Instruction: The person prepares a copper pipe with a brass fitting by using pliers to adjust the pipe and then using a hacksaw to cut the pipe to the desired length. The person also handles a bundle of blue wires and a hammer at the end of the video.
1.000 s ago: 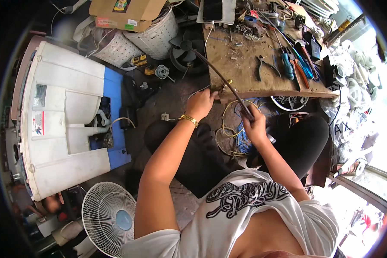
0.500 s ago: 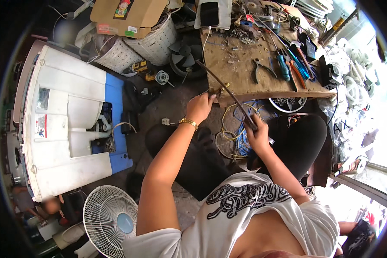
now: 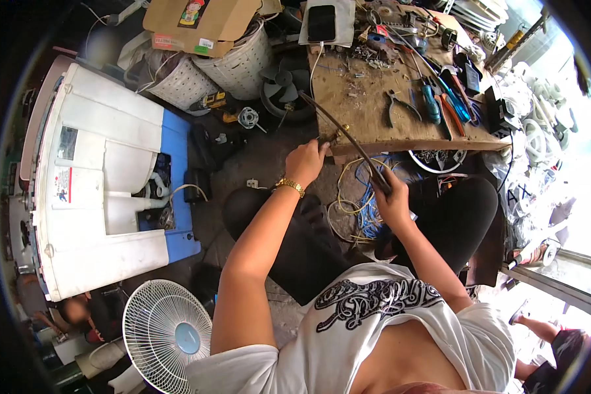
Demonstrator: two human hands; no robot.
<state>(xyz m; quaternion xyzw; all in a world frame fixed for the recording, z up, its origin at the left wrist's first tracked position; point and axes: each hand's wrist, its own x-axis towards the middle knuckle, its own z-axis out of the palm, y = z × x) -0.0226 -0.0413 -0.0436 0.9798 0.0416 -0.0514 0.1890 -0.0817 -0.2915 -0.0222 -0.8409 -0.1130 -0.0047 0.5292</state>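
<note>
My right hand (image 3: 393, 198) is wrapped round the handle end of a long, dark, narrow tool, which looks like a file (image 3: 338, 126). The tool slants up and left across the front corner of the wooden workbench (image 3: 368, 98). My left hand (image 3: 305, 164), with a gold band at the wrist, pinches a small piece against the bench edge. A brass-coloured bit (image 3: 347, 127) shows beside the tool, just beyond the left fingertips. Whether that bit belongs to the pinched piece is unclear, since the fingers and tool hide part of it.
Pliers (image 3: 400, 108), a teal-handled screwdriver (image 3: 432, 105) and other hand tools lie on the bench. A phone (image 3: 321, 23) rests at its back left. Coiled wires (image 3: 368, 213) hang below. A white-and-blue appliance body (image 3: 111, 177) and a fan (image 3: 167, 335) stand at left.
The tool and my right hand have shifted very slightly. My left hand stays at the bench edge. At the lower right, more of another person's leg shows.
</note>
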